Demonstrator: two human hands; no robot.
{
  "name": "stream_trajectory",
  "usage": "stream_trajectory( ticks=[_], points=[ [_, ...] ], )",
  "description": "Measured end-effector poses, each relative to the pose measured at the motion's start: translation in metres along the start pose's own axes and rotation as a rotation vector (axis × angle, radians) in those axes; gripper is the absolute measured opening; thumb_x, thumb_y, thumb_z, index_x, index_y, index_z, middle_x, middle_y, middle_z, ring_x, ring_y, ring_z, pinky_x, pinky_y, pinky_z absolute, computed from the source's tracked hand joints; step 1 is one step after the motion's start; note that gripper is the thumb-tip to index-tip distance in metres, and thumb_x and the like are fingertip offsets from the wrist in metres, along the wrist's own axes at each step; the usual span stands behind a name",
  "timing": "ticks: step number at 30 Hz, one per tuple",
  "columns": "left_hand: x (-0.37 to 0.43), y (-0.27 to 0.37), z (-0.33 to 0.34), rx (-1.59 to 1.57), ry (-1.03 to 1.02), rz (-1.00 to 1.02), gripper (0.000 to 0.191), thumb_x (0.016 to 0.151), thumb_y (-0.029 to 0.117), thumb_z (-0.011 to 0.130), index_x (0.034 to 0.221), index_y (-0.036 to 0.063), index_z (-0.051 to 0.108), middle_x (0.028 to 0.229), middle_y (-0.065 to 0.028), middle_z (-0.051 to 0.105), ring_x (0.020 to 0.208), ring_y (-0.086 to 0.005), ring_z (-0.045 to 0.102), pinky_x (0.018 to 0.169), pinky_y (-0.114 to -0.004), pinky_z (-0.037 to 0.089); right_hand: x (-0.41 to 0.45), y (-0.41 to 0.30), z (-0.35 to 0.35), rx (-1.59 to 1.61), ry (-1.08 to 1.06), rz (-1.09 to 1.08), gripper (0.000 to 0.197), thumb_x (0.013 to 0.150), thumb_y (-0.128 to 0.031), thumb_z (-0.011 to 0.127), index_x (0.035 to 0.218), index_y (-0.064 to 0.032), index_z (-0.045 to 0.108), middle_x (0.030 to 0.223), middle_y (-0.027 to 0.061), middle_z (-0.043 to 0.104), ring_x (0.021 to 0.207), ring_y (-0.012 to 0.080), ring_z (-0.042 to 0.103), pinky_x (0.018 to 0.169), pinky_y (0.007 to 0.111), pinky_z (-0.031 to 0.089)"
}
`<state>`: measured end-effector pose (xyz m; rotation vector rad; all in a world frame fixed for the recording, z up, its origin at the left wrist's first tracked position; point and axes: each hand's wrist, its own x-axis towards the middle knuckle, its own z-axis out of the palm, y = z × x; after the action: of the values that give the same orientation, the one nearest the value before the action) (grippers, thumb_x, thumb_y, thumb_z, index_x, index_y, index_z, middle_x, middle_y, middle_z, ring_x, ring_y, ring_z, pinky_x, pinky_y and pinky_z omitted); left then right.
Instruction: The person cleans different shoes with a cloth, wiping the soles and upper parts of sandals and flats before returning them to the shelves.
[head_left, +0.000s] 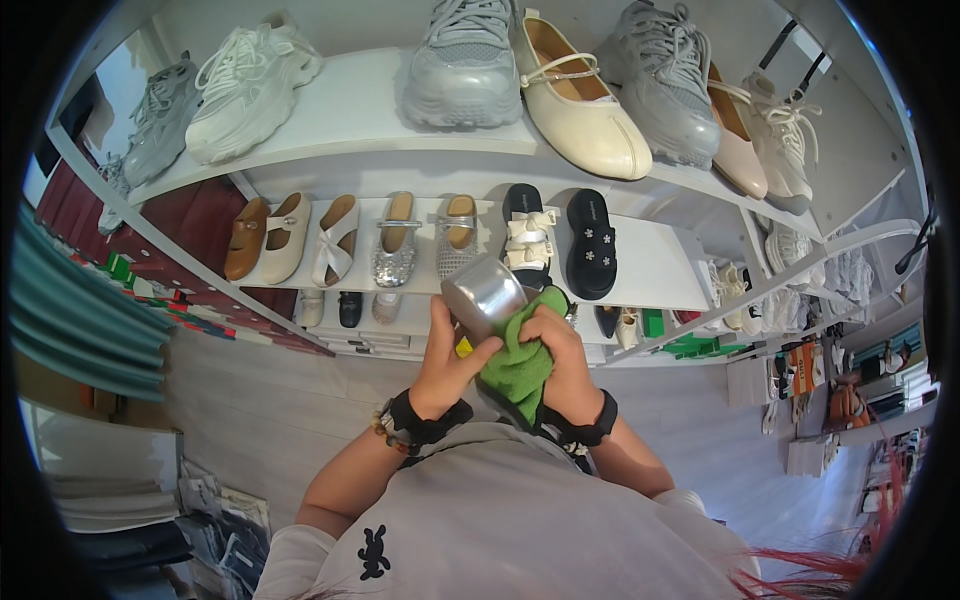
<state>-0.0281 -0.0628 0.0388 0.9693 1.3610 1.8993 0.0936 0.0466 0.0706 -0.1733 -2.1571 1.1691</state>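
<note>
My left hand (442, 360) grips a shiny silver cylindrical container (484, 289), tilted in front of my chest. A green cloth (521, 364) is bunched in my right hand (566, 356) and lies against the container's lower right side. The fingers of my left hand are partly hidden behind the container. Both wrists wear black bands, and a beaded bracelet (386, 433) sits beside the left one. A small yellow thing (464, 347) shows beside my left thumb; I cannot tell what it is.
Ahead stands a white shelf unit (360, 75) with sneakers and a cream Mary Jane flat (585, 120) on top. Below are silver glitter flats (394, 251) and black slide sandals (591, 247). Folded jeans (135, 544) are at lower left, a teal curtain (82, 300) at left.
</note>
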Motion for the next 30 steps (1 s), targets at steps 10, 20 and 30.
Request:
stream_trajectory(
  ticks=[10,20,30],
  points=[
    [0.001,-0.007,-0.002,-0.015,-0.213,0.035,0.078,0.067,0.008,0.074,0.124,0.0058,0.021,0.12,-0.0111,0.04,0.116,-0.0206,0.04,0.096,-0.035,0.035,0.013,-0.01,-0.012,0.336,-0.003,0.282,0.011,0.077,-0.004,0.061,0.082,-0.0036,0.051,0.078,0.0009,0.055,0.074,0.0049,0.049,0.067,0.022,0.041],
    [0.006,0.001,-0.007,0.156,0.045,0.059,0.077,0.06,0.011,0.08,0.118,0.0024,0.03,0.113,-0.0117,0.048,0.106,-0.0192,0.05,0.09,-0.034,0.04,0.016,0.003,-0.02,0.23,-0.182,0.261,0.016,0.076,-0.002,0.06,0.086,-0.0017,0.048,0.085,0.0064,0.055,0.08,0.0114,0.05,0.073,0.025,0.042],
    [0.006,-0.002,-0.005,0.233,-0.03,0.102,0.075,0.056,0.013,0.082,0.113,0.0007,0.035,0.106,-0.0117,0.049,0.1,-0.0189,0.051,0.085,-0.032,0.041,0.013,0.005,-0.011,0.337,-0.018,0.258,0.018,0.078,0.0,0.058,0.079,-0.0043,0.041,0.076,-0.0005,0.049,0.074,0.0065,0.043,0.069,0.021,0.039]
  ],
)
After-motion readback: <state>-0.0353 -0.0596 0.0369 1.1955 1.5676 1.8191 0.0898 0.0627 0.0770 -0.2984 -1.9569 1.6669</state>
